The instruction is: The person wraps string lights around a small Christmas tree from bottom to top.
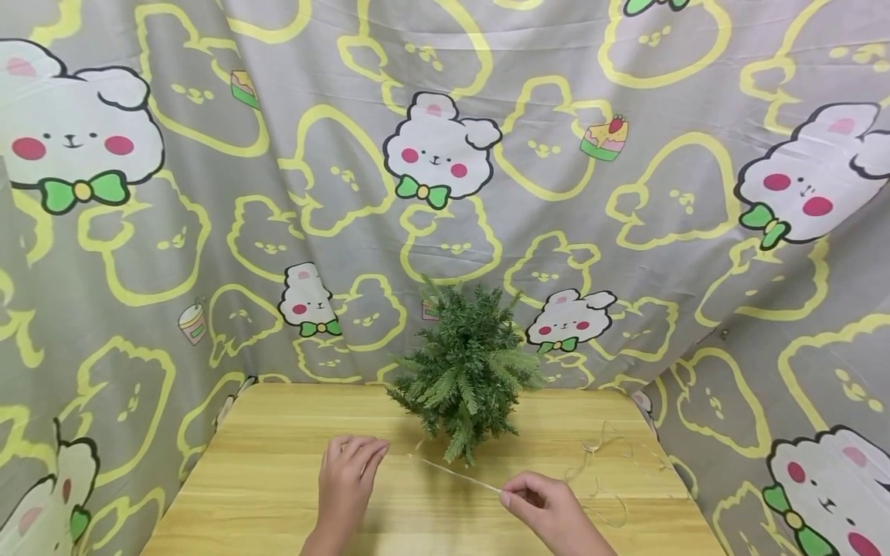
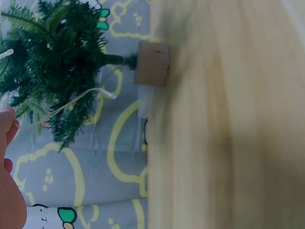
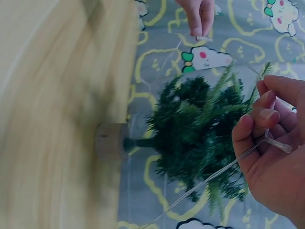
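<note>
A small artificial Christmas tree stands upright at the back of the table, its wooden base visible in both wrist views. In front of it, my left hand pinches a thin string-light wire between thumb and fingertips; a small clear bulb shows at those fingertips in the right wrist view. My right hand holds the string-light wire between thumb and forefinger, its line slanting up toward the left hand. Another bulb hangs beside the right palm. Both hands are apart from the branches.
More loose wire lies in loops on the right part of the wooden table. A grey curtain printed with rabbits encloses the table at the back and both sides.
</note>
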{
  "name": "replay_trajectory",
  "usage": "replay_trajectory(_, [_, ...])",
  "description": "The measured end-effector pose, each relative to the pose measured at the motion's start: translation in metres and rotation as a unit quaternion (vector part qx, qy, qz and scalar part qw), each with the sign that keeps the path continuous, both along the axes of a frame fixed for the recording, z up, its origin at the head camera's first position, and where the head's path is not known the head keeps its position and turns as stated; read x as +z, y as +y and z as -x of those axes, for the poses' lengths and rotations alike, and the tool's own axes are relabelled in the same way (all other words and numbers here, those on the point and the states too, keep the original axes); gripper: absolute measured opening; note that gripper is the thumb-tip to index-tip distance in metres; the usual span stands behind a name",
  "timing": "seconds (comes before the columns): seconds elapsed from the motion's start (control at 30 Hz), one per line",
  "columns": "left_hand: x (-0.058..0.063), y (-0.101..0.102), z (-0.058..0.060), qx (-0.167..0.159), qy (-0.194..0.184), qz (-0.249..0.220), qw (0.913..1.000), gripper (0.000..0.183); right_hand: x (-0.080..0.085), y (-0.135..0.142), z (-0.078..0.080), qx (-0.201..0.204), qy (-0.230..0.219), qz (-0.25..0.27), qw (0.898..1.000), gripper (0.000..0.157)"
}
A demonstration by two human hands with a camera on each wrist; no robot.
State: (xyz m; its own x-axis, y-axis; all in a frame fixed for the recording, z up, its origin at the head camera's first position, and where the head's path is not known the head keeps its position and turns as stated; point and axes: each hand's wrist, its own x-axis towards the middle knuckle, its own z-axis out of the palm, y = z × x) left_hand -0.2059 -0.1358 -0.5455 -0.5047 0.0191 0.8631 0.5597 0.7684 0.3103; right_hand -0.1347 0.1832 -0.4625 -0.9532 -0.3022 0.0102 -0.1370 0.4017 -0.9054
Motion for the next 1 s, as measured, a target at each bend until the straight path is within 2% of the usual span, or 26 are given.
replay_trajectory(0.2, [0.017, 0.002, 0.018, 0.014, -0.005, 0.006, 0.9999, 0.013, 0.016, -0.004, -0.002, -0.032, 0.04, 0.003, 0.999, 0.018])
replay_trajectory(0.4, [0.03, 0.006, 0.036, 0.016, 0.012, 0.002, 0.9998, 0.013, 0.027, -0.004, 0.0, -0.089, 0.048, -0.008, 0.995, 0.019])
replay_trajectory(0.57, [0.035, 0.011, 0.048, 0.005, 0.02, 0.012, 0.9997, 0.012, 0.034, 0.004, 0.001, -0.143, 0.031, -0.002, 0.989, 0.021])
replay_trajectory(0.77, [0.039, 0.018, 0.054, 0.0, 0.02, 0.023, 0.9995, 0.013, 0.041, 0.018, -0.001, -0.193, -0.003, -0.006, 0.981, 0.027])
replay_trajectory(1.0, [0.04, 0.026, 0.056, -0.011, -0.01, 0.025, 0.9996, 0.012, 0.05, 0.037, -0.004, -0.232, -0.015, -0.024, 0.972, 0.038])
